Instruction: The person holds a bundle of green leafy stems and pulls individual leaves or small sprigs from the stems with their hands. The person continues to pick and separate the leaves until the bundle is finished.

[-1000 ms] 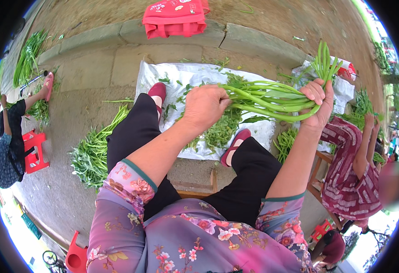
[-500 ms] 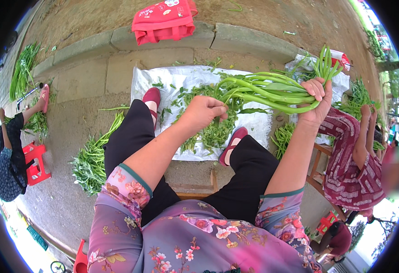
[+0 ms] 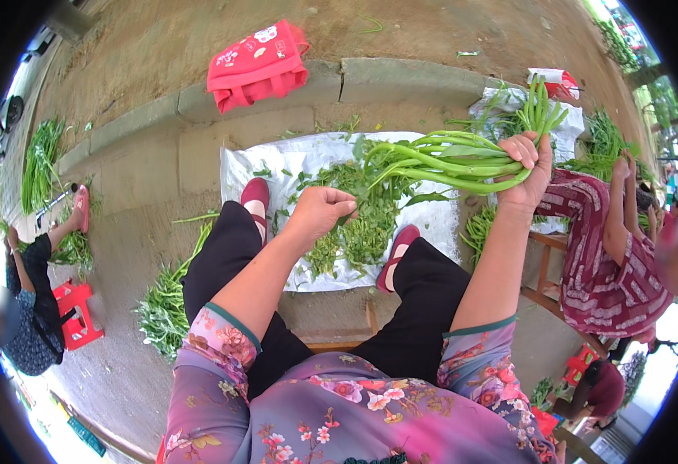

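My right hand (image 3: 528,166) is closed round a bunch of long green leafy-vegetable stems (image 3: 463,162). The stems bend over through the fist, their cut-looking ends pointing up and away, and the thin tips reach left. My left hand (image 3: 323,210) is pinched, with a small dark green leaf showing at its fingertips, just left of the stem tips and apart from them. Below both hands lies a heap of plucked leaves (image 3: 358,240) on a white plastic sheet (image 3: 265,158) between my feet.
More bundled greens (image 3: 165,309) lie by my left leg, and others (image 3: 478,228) by my right. A red bag (image 3: 258,66) rests against the stone kerb (image 3: 401,80). People sit at both sides, one on a red stool (image 3: 80,313), another in patterned maroon clothes (image 3: 609,263) on the right.
My left hand has come away from the stem tips, moving left and nearer to me. My right hand still grips the bunch. The view has shifted slightly.
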Demonstrator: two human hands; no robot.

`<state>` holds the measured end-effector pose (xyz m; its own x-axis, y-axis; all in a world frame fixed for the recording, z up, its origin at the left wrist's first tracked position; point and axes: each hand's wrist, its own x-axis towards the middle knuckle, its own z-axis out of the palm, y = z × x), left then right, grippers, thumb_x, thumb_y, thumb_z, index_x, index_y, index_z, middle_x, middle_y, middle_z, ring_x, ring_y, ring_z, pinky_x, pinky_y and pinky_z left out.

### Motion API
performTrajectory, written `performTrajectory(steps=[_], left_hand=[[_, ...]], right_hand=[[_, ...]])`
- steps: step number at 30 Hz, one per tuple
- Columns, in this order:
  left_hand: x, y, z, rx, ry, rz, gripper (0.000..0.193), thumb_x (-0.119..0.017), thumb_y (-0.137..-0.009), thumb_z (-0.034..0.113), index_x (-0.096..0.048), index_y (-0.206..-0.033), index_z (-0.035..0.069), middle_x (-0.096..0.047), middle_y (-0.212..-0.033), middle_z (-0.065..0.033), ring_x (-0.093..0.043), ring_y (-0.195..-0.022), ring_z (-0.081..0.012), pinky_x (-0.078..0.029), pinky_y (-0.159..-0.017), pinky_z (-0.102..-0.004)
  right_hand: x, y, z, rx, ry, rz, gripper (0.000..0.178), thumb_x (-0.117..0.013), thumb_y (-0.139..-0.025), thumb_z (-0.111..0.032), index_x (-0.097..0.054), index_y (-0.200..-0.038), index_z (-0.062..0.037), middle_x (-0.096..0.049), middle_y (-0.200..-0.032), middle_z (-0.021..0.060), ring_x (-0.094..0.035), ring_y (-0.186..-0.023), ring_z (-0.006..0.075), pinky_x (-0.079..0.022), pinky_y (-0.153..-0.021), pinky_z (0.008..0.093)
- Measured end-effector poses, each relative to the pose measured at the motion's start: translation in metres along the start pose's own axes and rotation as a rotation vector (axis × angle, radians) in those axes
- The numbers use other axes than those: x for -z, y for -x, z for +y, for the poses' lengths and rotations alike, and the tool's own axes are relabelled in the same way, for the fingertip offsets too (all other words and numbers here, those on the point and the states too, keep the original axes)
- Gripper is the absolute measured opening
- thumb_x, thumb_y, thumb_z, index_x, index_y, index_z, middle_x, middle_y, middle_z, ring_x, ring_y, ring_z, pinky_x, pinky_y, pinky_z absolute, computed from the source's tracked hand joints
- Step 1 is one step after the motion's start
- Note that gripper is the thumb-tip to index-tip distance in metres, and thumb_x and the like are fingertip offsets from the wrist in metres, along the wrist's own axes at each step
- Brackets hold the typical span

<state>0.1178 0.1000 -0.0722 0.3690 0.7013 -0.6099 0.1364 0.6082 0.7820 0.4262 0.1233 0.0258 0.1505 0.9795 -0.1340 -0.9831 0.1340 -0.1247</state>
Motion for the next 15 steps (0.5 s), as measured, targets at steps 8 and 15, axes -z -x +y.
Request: performTrajectory(steps=[8, 15], left_hand=[[0.012, 0.000, -0.002, 0.006, -0.011, 0.066, 0.016, -0.063, -0.083, 0.007, -0.063, -0.092, -0.006, -0.065, -0.077, -0.0067, -0.057, -0.063, -0.0104, -0.046, -0.063, -0.0235], [0.016, -0.002, -0.007, 0.001, -0.020, 0.109, 0.015, -0.062, -0.083, 0.007, -0.064, -0.092, -0.005, -0.064, -0.074, -0.0065, -0.057, -0.064, -0.0107, -0.046, -0.061, -0.0225]], right_hand=[[-0.002, 0.001, -0.009, 0.047, -0.032, 0.018, 0.022, -0.055, -0.087, -0.021, -0.053, -0.078, -0.0010, -0.037, -0.053, -0.0033, -0.037, -0.044, 0.0096, -0.034, -0.053, 0.0277], [-0.002, 0.005, -0.014, 0.089, -0.025, 0.030, 0.023, -0.055, -0.088, -0.022, -0.054, -0.078, -0.0007, -0.037, -0.052, -0.0034, -0.037, -0.044, 0.0097, -0.034, -0.053, 0.0277]])
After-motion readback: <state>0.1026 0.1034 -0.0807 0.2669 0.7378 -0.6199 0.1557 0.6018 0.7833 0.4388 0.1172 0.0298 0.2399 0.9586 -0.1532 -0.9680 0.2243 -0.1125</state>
